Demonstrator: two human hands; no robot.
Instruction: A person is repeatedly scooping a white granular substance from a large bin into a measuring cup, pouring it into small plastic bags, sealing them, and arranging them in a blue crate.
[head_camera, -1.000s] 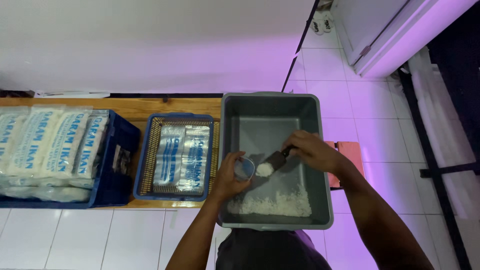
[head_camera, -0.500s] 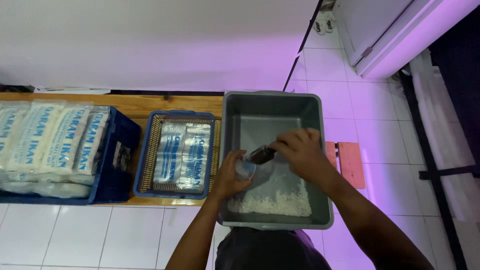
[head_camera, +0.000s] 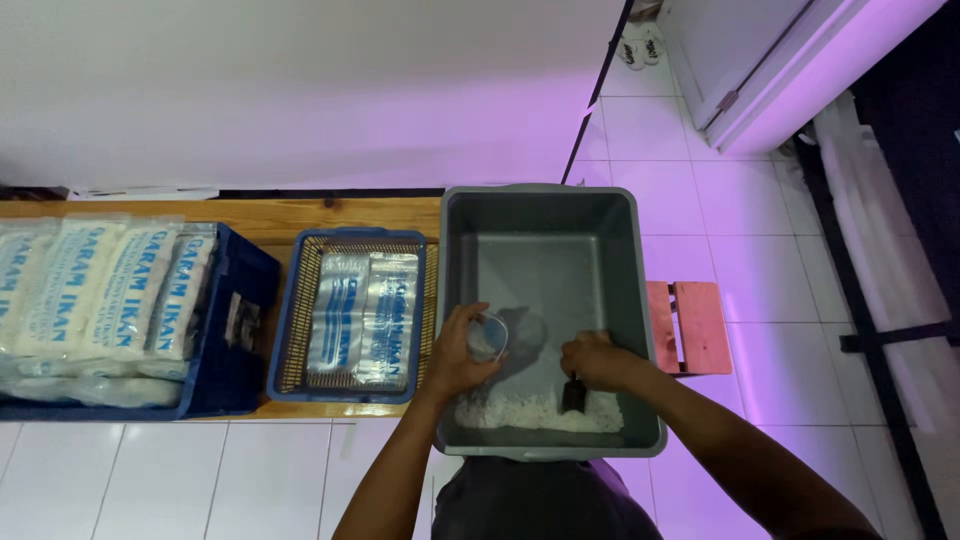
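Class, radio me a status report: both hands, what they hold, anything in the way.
Left hand holds small clear bag open over grey tub. Right hand digs dark scoop into white grains. Nothing blocking.

The right hand (head_camera: 598, 362) has dropped the dark scoop (head_camera: 574, 392) from the clear bag (head_camera: 486, 336) into the white grains (head_camera: 535, 412).

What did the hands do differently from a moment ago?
The right hand moved the dark scoop down, away from the clear bag, and now dips it into the white grains at the near end of the grey tub. The left hand stayed put, holding the bag open. The blue basket and blue crate did not move.
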